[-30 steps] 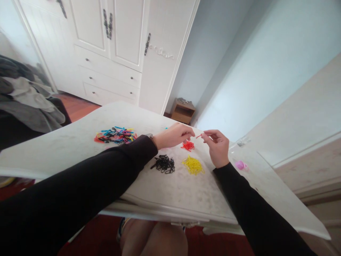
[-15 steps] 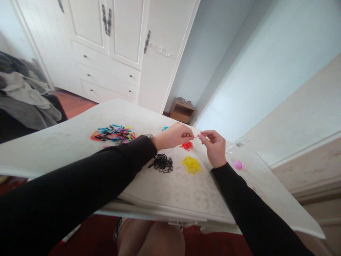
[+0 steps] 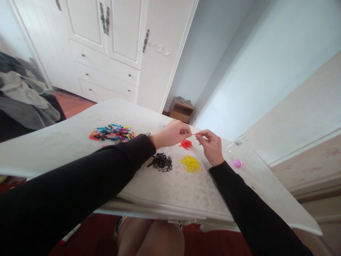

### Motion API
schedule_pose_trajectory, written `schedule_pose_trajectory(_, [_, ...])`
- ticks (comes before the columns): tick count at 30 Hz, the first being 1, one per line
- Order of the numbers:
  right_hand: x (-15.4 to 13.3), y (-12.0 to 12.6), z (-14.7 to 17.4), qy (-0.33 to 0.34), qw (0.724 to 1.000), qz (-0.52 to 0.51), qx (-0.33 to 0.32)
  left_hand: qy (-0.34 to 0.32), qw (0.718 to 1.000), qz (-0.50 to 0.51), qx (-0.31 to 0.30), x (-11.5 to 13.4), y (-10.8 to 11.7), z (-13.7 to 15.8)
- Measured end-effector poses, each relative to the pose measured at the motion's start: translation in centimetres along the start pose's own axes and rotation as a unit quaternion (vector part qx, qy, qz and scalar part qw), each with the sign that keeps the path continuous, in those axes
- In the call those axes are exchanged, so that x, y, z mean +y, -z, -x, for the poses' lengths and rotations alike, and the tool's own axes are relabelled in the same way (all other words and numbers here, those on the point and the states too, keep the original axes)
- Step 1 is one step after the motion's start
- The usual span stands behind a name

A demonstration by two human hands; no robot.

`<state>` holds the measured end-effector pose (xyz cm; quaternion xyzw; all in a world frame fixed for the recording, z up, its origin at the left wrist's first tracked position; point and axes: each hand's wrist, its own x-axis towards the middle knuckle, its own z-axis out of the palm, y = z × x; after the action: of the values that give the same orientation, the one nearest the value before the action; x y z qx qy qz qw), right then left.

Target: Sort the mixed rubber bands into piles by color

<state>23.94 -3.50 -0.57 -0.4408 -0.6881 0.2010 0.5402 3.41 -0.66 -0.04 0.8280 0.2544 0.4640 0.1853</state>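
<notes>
Between my two hands a thin red rubber band [image 3: 193,134] is stretched, just above the table. My left hand [image 3: 174,134] is closed, pinching one end; a bit of yellow shows at its fingers. The fingertips of my right hand [image 3: 211,145] pinch the other end. Below them lies a small pile of red rubber bands [image 3: 185,144]. Nearer me are a pile of yellow bands [image 3: 191,163] and a pile of black bands [image 3: 161,162]. A mixed-colour heap of bands [image 3: 113,133] lies left, beyond my left forearm. My left wrist mostly hides a few blue bands.
The white table [image 3: 170,192] has its front edge close to my legs. A pink object [image 3: 237,164] and clear plastic [image 3: 239,140] lie to the right. Behind stand a white wardrobe [image 3: 106,64] and a small wooden cabinet [image 3: 181,110]. Clothes [image 3: 23,92] are piled at the left.
The red band is now pulled straighter between my fingers. Both hands have shifted slightly to the left in the view, along with the whole scene.
</notes>
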Motion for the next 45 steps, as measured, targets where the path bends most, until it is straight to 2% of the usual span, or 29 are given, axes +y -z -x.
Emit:
schedule_pose_trajectory(5, [0.4,0.5,-0.6,-0.001,0.999,-0.03,0.04,0.023,1.0,0.001,0.009,0.2,0.5,-0.1])
schedule_pose_trajectory(9, [0.9,1.8,-1.7,0.012,0.985,-0.053,0.163,0.053,0.998,0.019,0.029,0.1,1.1,-0.3])
schedule_pose_trajectory(11, [1.0,2.1,-1.8,0.02,0.979,-0.05,0.196,0.053,0.998,0.026,0.034,0.3,1.1,-0.4])
schedule_pose_trajectory(17, [0.8,0.8,-0.8,0.034,0.994,-0.029,0.097,0.02,0.999,0.0,0.037,0.6,0.5,-0.2])
schedule_pose_trajectory(19, [0.9,0.7,-0.7,0.033,0.995,-0.03,0.086,0.012,0.999,-0.007,0.044,0.4,0.5,-0.2])
schedule_pose_trajectory(23, [1.1,1.3,-0.9,0.027,0.993,-0.044,0.103,0.011,0.999,-0.022,0.049,0.1,0.6,0.0])
schedule_pose_trajectory(30, [0.0,0.7,0.0,0.013,0.999,0.01,-0.029,0.012,0.999,-0.017,0.027,0.2,0.3,0.2])
schedule_pose_trajectory(34, [-0.1,0.5,0.2,0.025,0.998,0.049,-0.043,0.004,1.0,-0.019,0.019,0.1,0.2,0.2])
schedule_pose_trajectory(37, [0.2,1.1,-0.3,0.038,0.997,0.067,0.001,0.007,1.0,-0.016,0.019,0.0,0.3,0.2])
schedule_pose_trajectory(41, [0.3,2.3,-1.1,0.074,0.981,0.081,0.158,0.019,0.998,-0.009,0.052,-0.1,0.6,0.1])
schedule_pose_trajectory(42, [0.2,2.4,-1.2,0.078,0.977,0.084,0.181,0.018,0.998,-0.009,0.055,0.0,0.6,0.0])
schedule_pose_trajectory(45, [-0.1,2.0,-1.0,0.075,0.98,0.085,0.162,0.008,0.999,-0.014,0.051,0.1,0.5,0.0])
